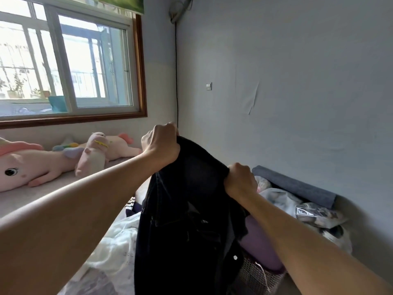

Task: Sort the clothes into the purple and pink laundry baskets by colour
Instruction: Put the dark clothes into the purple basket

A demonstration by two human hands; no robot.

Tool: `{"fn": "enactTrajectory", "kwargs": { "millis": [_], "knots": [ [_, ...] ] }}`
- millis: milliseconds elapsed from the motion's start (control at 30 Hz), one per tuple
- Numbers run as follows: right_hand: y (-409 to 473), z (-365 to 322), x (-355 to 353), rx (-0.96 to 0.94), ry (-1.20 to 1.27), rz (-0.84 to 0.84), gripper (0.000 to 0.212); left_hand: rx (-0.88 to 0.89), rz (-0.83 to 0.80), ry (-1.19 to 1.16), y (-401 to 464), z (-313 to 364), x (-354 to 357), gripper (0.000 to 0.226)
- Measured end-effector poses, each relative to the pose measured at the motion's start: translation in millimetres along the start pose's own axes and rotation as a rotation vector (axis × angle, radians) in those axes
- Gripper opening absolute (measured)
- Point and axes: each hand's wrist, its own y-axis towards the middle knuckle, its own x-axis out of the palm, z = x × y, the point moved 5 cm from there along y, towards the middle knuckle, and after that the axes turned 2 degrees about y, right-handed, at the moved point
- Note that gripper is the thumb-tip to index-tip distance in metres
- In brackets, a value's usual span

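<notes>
A dark denim garment (pixel 187 220) is held up at chest height, its upper edge stretched between two fists — open air lies above it, toward the bare wall (pixel 297 81). The stiff cloth hangs in heavy folds over the purple basket (pixel 255 271), whose perforated wall shows below right. The left hand (pixel 161 143) is raised higher, fingers clamped on the edge; the right hand (pixel 241 179) is likewise closed on the cloth. White crumpled fabric (pixel 114 248) lies on the bed to the left.

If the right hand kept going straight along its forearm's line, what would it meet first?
Probably the rolled grey-blue cushion against the wall; the right hand, shut on the dark denim garment, points up and away toward it. Depth is unclear.
</notes>
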Motion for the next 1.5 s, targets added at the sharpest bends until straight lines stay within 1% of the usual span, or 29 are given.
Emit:
{"fn": "enactTrajectory", "kwargs": {
  "millis": [67, 133, 233, 267, 333, 433, 533, 633, 733, 800, 867, 933, 1033, 1067, 1133, 1167, 1200, 1267, 1300, 1333, 1400, 1467, 1500],
  "knots": [
    [7, 3, -7, -0.010, 0.016, 0.017, 0.014, -0.016, -0.003, 0.087, -2, -16, 4, 0.027],
    [9, 5, -14, -0.007, -0.034, 0.035, 0.013, -0.077, -0.023, 0.129, -5, -32, 10, 0.026],
    [11, 2, -25, -0.044, -0.256, 0.077, 0.026, -0.172, -0.068, 0.160, -10, -52, 17, 0.023],
    [12, 3, -28, -0.040, -0.283, 0.073, 0.028, -0.196, -0.076, 0.174, -11, -58, 18, 0.023],
    [13, 4, -29, -0.002, -0.238, 0.036, 0.028, -0.226, -0.073, 0.198, -12, -67, 17, 0.023],
    [14, 2, -30, -0.020, -0.205, 0.030, 0.026, -0.247, -0.082, 0.174, -12, -70, 16, 0.025],
    [20, 4, -28, 0.048, -0.082, -0.051, 0.026, -0.319, -0.146, 0.003, -13, -72, 22, 0.027],
    [26, 8, -33, 0.130, 0.049, -0.068, 0.028, -0.378, -0.160, -0.179, -12, -73, 29, 0.032],
    [24, 11, -37, 0.190, 0.049, -0.121, 0.035, -0.440, -0.134, -0.335, -12, -74, 32, 0.032],
    [22, 14, -38, 0.239, 0.054, -0.214, 0.033, -0.495, -0.159, -0.546, -13, -73, 36, 0.030],
    [18, 15, -36, 0.309, 0.215, -0.318, 0.021, -0.538, -0.193, -0.771, -12, -71, 40, 0.030],
    [14, 14, -35, 0.381, 0.461, -0.364, 0.021, -0.565, -0.233, -0.881, -11, -67, 40, 0.027],
    [12, 8, -36, 0.426, 0.844, -0.301, 0.026, -0.562, -0.271, -0.993, -9, -60, 40, 0.020],
    [14, 7, -36, 0.433, 0.932, -0.272, 0.027, -0.569, -0.270, -1.016, -9, -60, 39, 0.017],
    [16, 6, -35, 0.438, 1.001, -0.234, 0.029, -0.577, -0.272, -1.035, -8, -61, 38, 0.010],
    [18, 8, -36, 0.434, 1.004, -0.224, 0.027, -0.563, -0.280, -1.018, -7, -61, 35, 0.004],
    [19, 10, -37, 0.427, 1.003, -0.218, 0.023, -0.535, -0.295, -0.974, -6, -62, 32, 0.010],
    [20, 13, -41, 0.407, 0.997, -0.209, 0.012, -0.446, -0.354, -0.839, -4, -64, 27, 0.038],
    [21, 15, -40, 0.391, 0.990, -0.206, 0.010, -0.397, -0.370, -0.748, -5, -65, 25, 0.044],
    [22, 15, -39, 0.364, 0.981, -0.209, 0.015, -0.346, -0.361, -0.648, -6, -66, 24, 0.045],
    [24, 12, -36, 0.296, 0.921, -0.210, 0.023, -0.210, -0.286, -0.427, -7, -66, 23, 0.043],
    [26, 9, -32, 0.225, 0.734, -0.166, 0.019, -0.095, -0.181, -0.188, -11, -62, 20, 0.035],
    [28, 10, -33, 0.201, 0.597, -0.110, 0.016, -0.088, -0.129, -0.106, -12, -60, 17, 0.029]
  ]
}}
